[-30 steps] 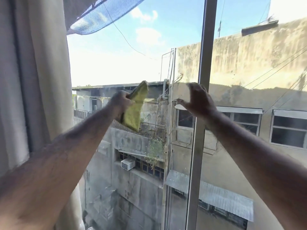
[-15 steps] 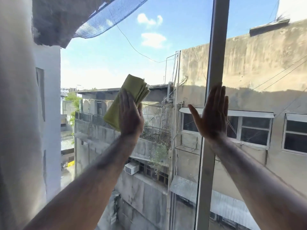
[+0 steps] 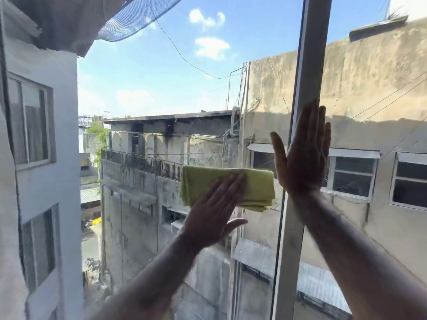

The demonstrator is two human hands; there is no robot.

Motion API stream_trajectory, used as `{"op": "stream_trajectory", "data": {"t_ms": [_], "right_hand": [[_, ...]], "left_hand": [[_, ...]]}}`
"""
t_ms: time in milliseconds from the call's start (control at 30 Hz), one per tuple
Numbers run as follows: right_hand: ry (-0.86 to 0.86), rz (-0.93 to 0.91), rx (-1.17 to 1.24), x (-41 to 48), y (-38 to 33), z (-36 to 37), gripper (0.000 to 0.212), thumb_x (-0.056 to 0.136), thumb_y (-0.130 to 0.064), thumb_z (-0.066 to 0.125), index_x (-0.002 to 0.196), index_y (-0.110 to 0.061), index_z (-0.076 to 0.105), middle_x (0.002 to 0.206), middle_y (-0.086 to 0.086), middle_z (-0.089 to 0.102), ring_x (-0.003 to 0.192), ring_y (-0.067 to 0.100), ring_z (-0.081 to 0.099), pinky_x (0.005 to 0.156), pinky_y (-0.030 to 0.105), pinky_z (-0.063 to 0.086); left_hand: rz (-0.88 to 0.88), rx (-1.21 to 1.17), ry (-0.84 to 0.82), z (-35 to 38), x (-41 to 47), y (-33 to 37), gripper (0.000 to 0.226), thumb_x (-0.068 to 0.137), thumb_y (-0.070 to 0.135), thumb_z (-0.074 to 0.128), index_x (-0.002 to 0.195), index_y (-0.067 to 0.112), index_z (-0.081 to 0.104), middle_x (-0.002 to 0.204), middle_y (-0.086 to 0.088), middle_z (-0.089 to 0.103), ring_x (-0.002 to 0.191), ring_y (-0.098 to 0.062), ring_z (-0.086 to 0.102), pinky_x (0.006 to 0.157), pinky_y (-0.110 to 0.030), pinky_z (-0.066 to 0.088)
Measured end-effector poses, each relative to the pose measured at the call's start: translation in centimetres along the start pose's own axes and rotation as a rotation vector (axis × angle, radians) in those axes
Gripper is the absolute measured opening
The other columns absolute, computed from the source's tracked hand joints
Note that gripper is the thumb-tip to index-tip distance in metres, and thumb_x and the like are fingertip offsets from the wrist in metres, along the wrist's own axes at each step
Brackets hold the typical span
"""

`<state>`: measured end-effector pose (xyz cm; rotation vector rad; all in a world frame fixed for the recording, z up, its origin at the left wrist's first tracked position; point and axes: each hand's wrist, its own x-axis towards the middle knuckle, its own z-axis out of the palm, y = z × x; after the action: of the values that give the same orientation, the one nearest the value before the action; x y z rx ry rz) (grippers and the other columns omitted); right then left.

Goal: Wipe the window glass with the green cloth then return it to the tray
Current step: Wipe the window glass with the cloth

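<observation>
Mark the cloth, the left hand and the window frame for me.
cloth point(image 3: 258, 185), head view, on the folded right half clear of the hand.
left hand point(image 3: 212, 211), head view, on the back of the hand, flat on the cloth.
window frame point(image 3: 309, 65), head view, on the upright bar above the right hand.

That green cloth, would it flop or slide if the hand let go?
Probably floppy: the green cloth is soft, folded in layers. Likely light, since the flat left hand alone pins it to the glass. Released, it would probably slip down and unfold.
</observation>
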<state>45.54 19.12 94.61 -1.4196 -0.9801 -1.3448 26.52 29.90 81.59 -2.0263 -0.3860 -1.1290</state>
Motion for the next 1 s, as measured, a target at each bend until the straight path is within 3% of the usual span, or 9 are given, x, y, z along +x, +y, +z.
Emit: {"op": "stream_trajectory", "data": {"t_ms": [200,267,433,533,633,700,800,900,1000], "right_hand": [[-0.014,-0.001,-0.01,0.1,-0.1,-0.1,0.093,0.107,-0.071,0.022,0.169,-0.002,0.012,0.179,0.015,0.011,0.167,0.028,0.011,0.137,0.048,0.013],[-0.009,-0.008,-0.02,0.0,0.0,0.0,0.093,0.108,-0.071,0.022,0.169,-0.002,0.012,0.179,0.015,0.01,0.167,0.028,0.011,0.137,0.048,0.013],[-0.007,-0.023,-0.039,0.0,0.0,0.1,0.092,0.108,-0.071,0.018,0.169,-0.002,0.014,0.179,0.016,0.013,0.167,0.03,0.013,0.137,0.047,0.013],[0.0,-0.022,-0.025,-0.1,0.0,0.1,0.091,0.108,-0.07,0.018,0.169,-0.003,0.013,0.179,0.016,0.012,0.167,0.03,0.013,0.137,0.046,0.012],[-0.007,-0.01,-0.021,0.0,-0.1,0.0,0.091,0.108,-0.071,0.021,0.169,-0.004,0.013,0.179,0.015,0.012,0.167,0.03,0.013,0.137,0.046,0.013],[-0.014,-0.006,-0.023,0.1,-0.1,0.0,0.092,0.107,-0.071,0.02,0.169,-0.003,0.012,0.179,0.015,0.012,0.167,0.03,0.012,0.137,0.047,0.013],[-0.02,-0.003,-0.023,0.2,-0.2,-0.1,0.093,0.107,-0.072,0.019,0.169,-0.003,0.01,0.179,0.015,0.01,0.167,0.029,0.012,0.137,0.047,0.012],[-0.024,-0.003,-0.03,0.2,-0.3,-0.1,0.094,0.107,-0.072,0.02,0.169,-0.003,0.01,0.179,0.015,0.01,0.167,0.029,0.011,0.137,0.047,0.012],[-0.016,-0.011,-0.037,0.1,0.0,0.0,0.092,0.108,-0.071,0.022,0.169,-0.004,0.01,0.179,0.014,0.009,0.167,0.029,0.011,0.137,0.046,0.011]], "left_hand": [[-0.758,-0.036,0.185,-3.6,2.4,-9.1,0.086,0.104,0.065,0.018,0.164,0.003,0.013,0.174,-0.018,0.015,0.163,-0.032,0.013,0.133,-0.054,0.016],[-0.857,-0.045,0.244,-5.1,6.7,-11.2,0.085,0.104,0.064,0.013,0.164,0.003,0.012,0.174,-0.018,0.015,0.163,-0.031,0.013,0.132,-0.054,0.018],[-0.434,0.03,0.167,-4.8,12.8,-8.4,0.085,0.105,0.064,0.021,0.164,0.004,0.014,0.175,-0.015,0.014,0.163,-0.03,0.011,0.133,-0.051,0.013],[0.061,0.09,0.01,-2.5,7.8,-5.0,0.087,0.105,0.067,0.03,0.164,0.004,0.016,0.174,-0.016,0.013,0.163,-0.029,0.011,0.134,-0.051,0.011],[0.291,0.13,-0.111,-2.4,-0.5,-5.9,0.085,0.104,0.067,0.034,0.163,0.006,0.024,0.173,-0.014,0.019,0.163,-0.027,0.014,0.134,-0.049,0.014],[0.226,0.115,-0.134,-3.0,-4.1,-8.5,0.083,0.104,0.064,0.042,0.162,0.006,0.028,0.173,-0.014,0.022,0.163,-0.026,0.016,0.13,-0.053,0.024],[-0.148,0.052,-0.051,-4.3,-4.4,-12.4,0.081,0.106,0.06,0.03,0.162,0.002,0.022,0.173,-0.018,0.019,0.163,-0.03,0.016,0.128,-0.058,0.025],[-0.515,-0.027,0.106,-5.8,1.2,-14.0,0.079,0.106,0.059,0.018,0.165,0.006,0.012,0.175,-0.016,0.014,0.164,-0.029,0.011,0.132,-0.055,0.016],[-0.614,-0.053,0.179,-6.6,8.2,-12.9,0.079,0.105,0.06,0.016,0.165,0.008,0.013,0.175,-0.013,0.016,0.163,-0.028,0.012,0.133,-0.053,0.015]]}}
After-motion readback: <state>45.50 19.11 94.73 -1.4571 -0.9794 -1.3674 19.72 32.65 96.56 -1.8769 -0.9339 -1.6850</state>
